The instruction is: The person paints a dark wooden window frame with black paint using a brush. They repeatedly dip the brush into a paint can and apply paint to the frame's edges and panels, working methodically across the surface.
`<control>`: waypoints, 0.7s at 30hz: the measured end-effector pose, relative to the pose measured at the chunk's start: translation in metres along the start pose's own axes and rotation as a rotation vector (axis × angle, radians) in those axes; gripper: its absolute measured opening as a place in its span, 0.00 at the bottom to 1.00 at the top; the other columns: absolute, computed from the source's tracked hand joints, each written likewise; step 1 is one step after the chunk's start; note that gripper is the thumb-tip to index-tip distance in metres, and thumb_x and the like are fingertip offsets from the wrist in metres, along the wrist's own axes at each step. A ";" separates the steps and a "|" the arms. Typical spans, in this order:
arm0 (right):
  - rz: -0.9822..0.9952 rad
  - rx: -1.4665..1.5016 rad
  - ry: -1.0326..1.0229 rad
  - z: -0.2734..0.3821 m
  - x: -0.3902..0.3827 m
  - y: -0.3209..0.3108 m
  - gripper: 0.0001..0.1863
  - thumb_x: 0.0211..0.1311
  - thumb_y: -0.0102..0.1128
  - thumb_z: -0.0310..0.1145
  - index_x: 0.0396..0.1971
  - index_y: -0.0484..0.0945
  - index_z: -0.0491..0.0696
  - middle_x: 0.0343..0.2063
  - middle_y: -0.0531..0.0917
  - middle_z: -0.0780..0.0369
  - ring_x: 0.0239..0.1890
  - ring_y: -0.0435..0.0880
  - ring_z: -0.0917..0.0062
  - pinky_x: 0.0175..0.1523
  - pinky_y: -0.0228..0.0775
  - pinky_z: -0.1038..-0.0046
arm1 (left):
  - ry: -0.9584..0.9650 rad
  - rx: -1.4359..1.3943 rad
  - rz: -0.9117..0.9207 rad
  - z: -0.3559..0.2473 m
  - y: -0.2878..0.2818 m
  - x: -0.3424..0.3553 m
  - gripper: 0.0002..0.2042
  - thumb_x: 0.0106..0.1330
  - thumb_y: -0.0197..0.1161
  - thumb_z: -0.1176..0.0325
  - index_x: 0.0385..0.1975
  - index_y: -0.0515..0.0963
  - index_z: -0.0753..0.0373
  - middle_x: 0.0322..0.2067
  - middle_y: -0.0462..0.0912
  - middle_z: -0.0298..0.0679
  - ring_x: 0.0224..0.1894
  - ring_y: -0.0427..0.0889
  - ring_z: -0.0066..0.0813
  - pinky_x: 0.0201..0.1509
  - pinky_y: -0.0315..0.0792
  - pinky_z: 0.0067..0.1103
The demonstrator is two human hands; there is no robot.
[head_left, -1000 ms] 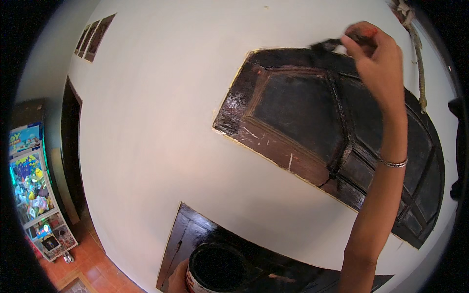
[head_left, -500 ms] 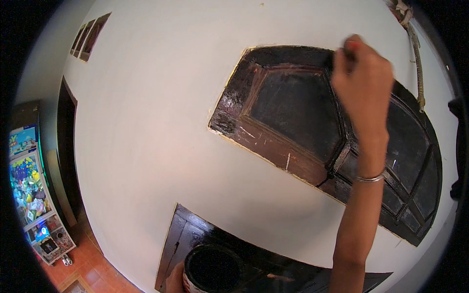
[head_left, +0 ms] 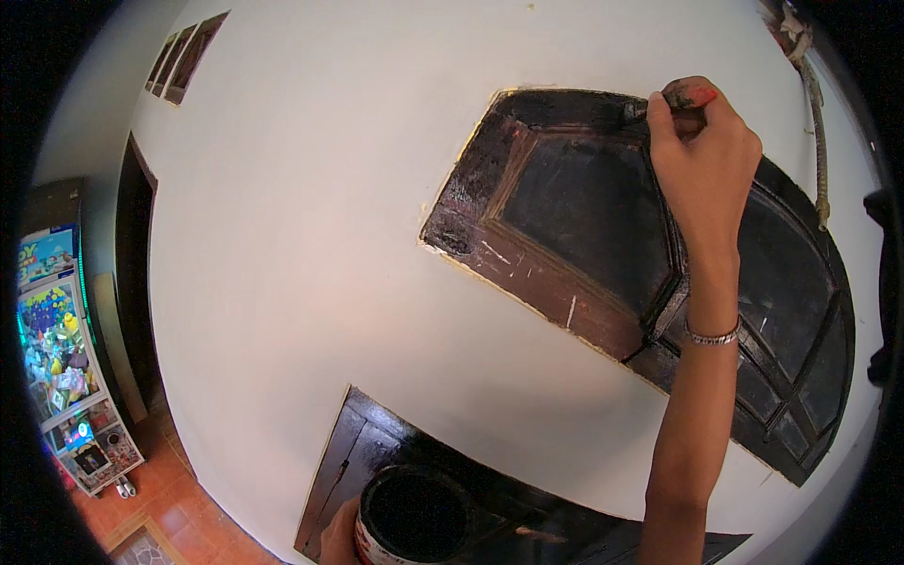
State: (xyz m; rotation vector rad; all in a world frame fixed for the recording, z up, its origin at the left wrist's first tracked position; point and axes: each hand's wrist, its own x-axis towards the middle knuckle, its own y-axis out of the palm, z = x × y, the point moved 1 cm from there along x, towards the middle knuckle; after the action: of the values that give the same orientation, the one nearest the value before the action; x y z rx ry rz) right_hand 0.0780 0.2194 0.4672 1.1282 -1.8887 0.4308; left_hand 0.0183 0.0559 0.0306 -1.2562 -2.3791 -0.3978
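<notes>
High on the wall, my right hand (head_left: 708,174) is closed around a paintbrush (head_left: 693,93) with a red and dark, paint-smeared handle. The bristle end meets the upper border of a dark wooden panel (head_left: 586,212) with a fan of inset panes. Wet, glossy black covers parts of that border; its lower left strip is duller brown with pale scratches. At the bottom, my left hand (head_left: 341,535) grips the side of an open paint can (head_left: 375,550), black inside. Only part of this hand shows. Behind the can is a second dark wooden panel (head_left: 353,424), shiny near its top.
Pale wall (head_left: 311,245) surrounds both panels. A knotted, stick-like length (head_left: 817,141) hangs at the upper right. Far left, a lit claw machine (head_left: 61,358) stands on orange floor tiles (head_left: 179,508) beside a dark doorway (head_left: 137,273). Small vent openings (head_left: 193,58) sit above.
My right hand, blurred before, now shows clearly with the brush turned leftward along the panel's upper border. The whole view has shifted slightly. My left hand still holds the can.
</notes>
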 end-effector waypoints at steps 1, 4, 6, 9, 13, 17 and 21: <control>-0.022 0.070 0.023 0.001 -0.003 0.001 0.08 0.60 0.68 0.33 0.28 0.83 0.44 0.21 0.86 0.54 0.25 0.88 0.60 0.37 0.79 0.65 | 0.001 0.006 0.002 0.000 0.000 0.001 0.53 0.37 0.92 0.55 0.64 0.66 0.67 0.55 0.78 0.49 0.57 0.81 0.41 0.58 0.76 0.34; 0.044 0.230 0.124 0.003 -0.012 0.006 0.08 0.61 0.69 0.33 0.31 0.84 0.42 0.21 0.87 0.57 0.25 0.88 0.67 0.37 0.79 0.69 | -0.001 0.023 0.016 -0.002 0.000 0.003 0.54 0.36 0.92 0.54 0.64 0.66 0.68 0.55 0.78 0.49 0.56 0.81 0.42 0.58 0.76 0.34; 0.178 0.116 0.058 0.005 -0.015 0.006 0.11 0.64 0.71 0.33 0.35 0.85 0.39 0.23 0.88 0.60 0.26 0.88 0.76 0.37 0.78 0.74 | -0.005 0.024 0.019 -0.003 0.001 0.004 0.54 0.36 0.92 0.53 0.63 0.67 0.68 0.54 0.78 0.50 0.56 0.81 0.42 0.57 0.76 0.35; 0.002 -0.059 0.072 0.004 -0.016 0.003 0.11 0.64 0.71 0.34 0.35 0.86 0.39 0.23 0.88 0.59 0.26 0.88 0.76 0.36 0.77 0.74 | 0.041 0.058 -0.005 -0.004 0.001 0.003 0.53 0.36 0.92 0.53 0.63 0.67 0.69 0.53 0.80 0.49 0.54 0.83 0.42 0.56 0.77 0.35; -0.010 0.132 0.163 0.005 -0.020 0.007 0.13 0.64 0.71 0.36 0.35 0.86 0.39 0.24 0.88 0.60 0.26 0.87 0.77 0.37 0.77 0.74 | 0.053 0.046 -0.007 -0.002 0.002 0.004 0.53 0.36 0.92 0.52 0.62 0.68 0.69 0.50 0.82 0.49 0.52 0.84 0.42 0.54 0.79 0.35; -0.027 -0.074 0.126 0.002 -0.020 0.005 0.11 0.61 0.70 0.35 0.32 0.84 0.42 0.23 0.87 0.56 0.26 0.89 0.65 0.37 0.79 0.67 | 0.061 0.034 -0.006 -0.003 0.002 0.004 0.53 0.36 0.92 0.52 0.63 0.68 0.69 0.51 0.82 0.49 0.52 0.84 0.42 0.55 0.79 0.35; -0.176 -0.137 -0.014 0.003 -0.016 0.000 0.07 0.59 0.68 0.32 0.30 0.81 0.45 0.21 0.84 0.56 0.25 0.87 0.59 0.34 0.78 0.62 | 0.024 0.058 -0.008 -0.004 -0.003 0.002 0.54 0.37 0.91 0.53 0.64 0.67 0.69 0.53 0.80 0.50 0.54 0.83 0.42 0.57 0.77 0.36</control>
State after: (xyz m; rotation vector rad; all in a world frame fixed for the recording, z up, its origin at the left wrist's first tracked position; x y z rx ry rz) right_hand 0.0799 0.2256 0.4526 1.1956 -1.7847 0.1932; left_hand 0.0159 0.0543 0.0352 -1.2095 -2.3596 -0.3412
